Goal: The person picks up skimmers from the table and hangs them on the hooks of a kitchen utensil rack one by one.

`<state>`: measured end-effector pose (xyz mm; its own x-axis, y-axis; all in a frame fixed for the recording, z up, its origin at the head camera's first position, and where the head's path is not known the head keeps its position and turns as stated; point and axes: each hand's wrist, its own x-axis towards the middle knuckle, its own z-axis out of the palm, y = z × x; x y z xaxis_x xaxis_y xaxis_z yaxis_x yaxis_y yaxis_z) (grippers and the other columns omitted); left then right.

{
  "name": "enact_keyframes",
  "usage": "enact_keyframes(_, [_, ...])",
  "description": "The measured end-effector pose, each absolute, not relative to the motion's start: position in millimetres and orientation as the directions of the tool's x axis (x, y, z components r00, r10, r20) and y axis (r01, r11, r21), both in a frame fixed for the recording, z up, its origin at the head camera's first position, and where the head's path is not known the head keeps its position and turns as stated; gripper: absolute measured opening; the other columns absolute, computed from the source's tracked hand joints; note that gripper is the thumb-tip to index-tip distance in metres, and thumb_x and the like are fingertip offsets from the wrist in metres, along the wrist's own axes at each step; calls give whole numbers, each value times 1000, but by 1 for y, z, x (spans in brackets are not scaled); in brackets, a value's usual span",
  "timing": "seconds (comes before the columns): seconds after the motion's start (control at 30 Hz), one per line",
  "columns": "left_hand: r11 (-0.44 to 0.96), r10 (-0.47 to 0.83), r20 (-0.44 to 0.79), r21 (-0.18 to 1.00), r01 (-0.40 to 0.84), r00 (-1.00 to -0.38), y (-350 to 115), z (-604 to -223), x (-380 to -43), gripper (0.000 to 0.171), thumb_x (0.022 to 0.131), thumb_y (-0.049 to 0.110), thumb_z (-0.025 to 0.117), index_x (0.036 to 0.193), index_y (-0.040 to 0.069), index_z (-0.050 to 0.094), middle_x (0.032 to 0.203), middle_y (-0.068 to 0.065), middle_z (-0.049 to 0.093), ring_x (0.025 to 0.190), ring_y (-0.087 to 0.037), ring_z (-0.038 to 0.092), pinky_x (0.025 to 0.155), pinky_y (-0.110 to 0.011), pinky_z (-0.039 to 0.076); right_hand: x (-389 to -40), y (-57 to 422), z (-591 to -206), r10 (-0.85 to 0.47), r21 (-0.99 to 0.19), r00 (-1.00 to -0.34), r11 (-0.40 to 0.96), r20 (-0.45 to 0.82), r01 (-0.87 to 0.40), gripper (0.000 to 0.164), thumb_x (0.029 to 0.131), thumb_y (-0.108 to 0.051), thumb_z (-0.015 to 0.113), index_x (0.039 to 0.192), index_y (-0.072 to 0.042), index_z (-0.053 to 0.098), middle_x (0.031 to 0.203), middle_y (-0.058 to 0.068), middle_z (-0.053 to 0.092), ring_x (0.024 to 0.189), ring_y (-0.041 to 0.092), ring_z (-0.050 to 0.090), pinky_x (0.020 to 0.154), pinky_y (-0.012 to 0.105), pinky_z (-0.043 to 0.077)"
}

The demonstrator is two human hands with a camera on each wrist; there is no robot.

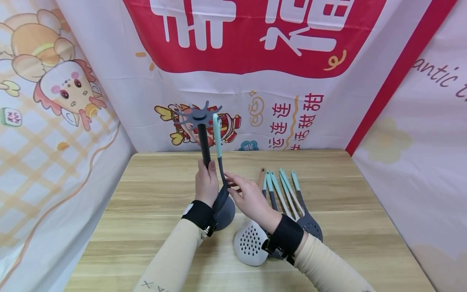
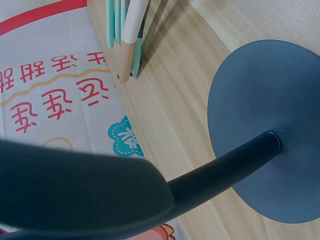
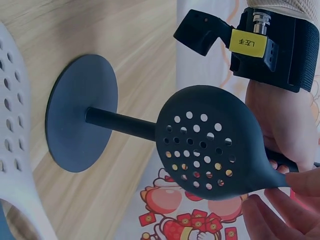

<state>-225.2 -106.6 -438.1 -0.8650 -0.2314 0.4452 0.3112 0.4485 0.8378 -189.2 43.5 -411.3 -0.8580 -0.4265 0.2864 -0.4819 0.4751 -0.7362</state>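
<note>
My left hand [image 1: 206, 184] grips the black pole [image 1: 203, 142] of a utensil stand. Hooked arms spread from the stand's top [image 1: 199, 115], and its round dark base [image 3: 82, 115] is down by the wooden table. With thumb and fingertips, my right hand [image 1: 251, 200] pinches a dark skimmer [image 3: 207, 145] at the neck, just above its perforated head. The skimmer's mint handle [image 1: 217, 136] points upward beside the pole, its tip close to the hooked arms. In the head view its head hangs low, next to my left wrist.
Right of the stand, a white perforated skimmer [image 1: 250, 245] and a dark slotted turner [image 1: 311, 228] lie on the table [image 1: 153, 194]. Several mint handles [image 1: 278, 188] and a wooden-tipped handle [image 1: 262, 177] fan out there. A printed cloth [image 1: 222, 81] hangs behind the table.
</note>
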Motion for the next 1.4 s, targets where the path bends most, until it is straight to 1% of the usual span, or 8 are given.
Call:
enact_keyframes(0.27, [454,-236,453,834,314,-860,-107,-439,-226,44,106,40,33,110,-3,42,69,-5,40,62,-27,45,58,-34,37,-191,46,-415,-404,-745,-876,493,261,-450,44,98,-6,60,141,-11,54,127,11,68,107,24,69,87,37,59])
enact_keyframes(0.5, [432,-225,429,849,305,-875,-105,-438,-226,26,108,23,38,110,-3,42,71,-7,41,61,-26,43,57,-34,37,-190,52,-422,-373,-743,-898,526,234,-413,39,98,-9,61,137,-7,57,122,12,69,103,24,69,86,38,58])
enact_keyframes(0.6, [431,-226,420,852,296,-879,-105,-438,-225,27,108,24,37,111,-2,42,72,-8,43,63,-26,45,59,-34,37,-190,56,-426,-366,-741,-906,544,214,-394,37,98,-10,61,135,-5,58,120,13,70,102,25,68,86,40,58])
enact_keyframes(0.73, [439,-228,431,846,304,-873,-106,-439,-225,31,108,28,36,110,-2,42,73,-8,43,63,-26,45,60,-34,38,-194,64,-435,-336,-695,-923,619,187,-366,37,98,-13,61,134,-6,59,119,11,70,101,24,68,86,40,58])
enact_keyframes(0.87, [439,-226,445,841,317,-867,-106,-439,-226,31,109,28,36,109,-3,41,72,-7,41,62,-25,43,59,-34,36,-204,77,-448,-270,-612,-946,723,178,-321,36,98,-14,62,133,-9,60,117,8,71,101,23,68,84,38,58])
enact_keyframes(1.03, [436,-228,439,844,312,-869,-107,-440,-227,30,109,27,35,108,-2,41,72,-6,41,63,-24,43,60,-34,37,-215,99,-467,-192,-541,-970,805,149,-243,35,99,-15,61,133,-11,60,119,8,70,101,23,69,79,36,58])
enact_keyframes(1.27, [444,-230,445,839,313,-866,-107,-439,-226,28,109,25,36,108,-3,41,72,-5,40,62,-24,42,59,-34,36,-227,126,-487,-115,-498,-988,854,105,-152,38,97,-15,63,135,-9,58,117,11,70,86,19,67,63,28,54])
enact_keyframes(1.4, [443,-232,448,839,317,-863,-106,-439,-226,28,109,24,36,108,-3,41,72,-5,40,62,-24,41,59,-33,35,-230,140,-493,-103,-468,-989,872,109,-142,37,97,-15,62,133,-7,60,115,12,71,80,18,66,61,28,50])
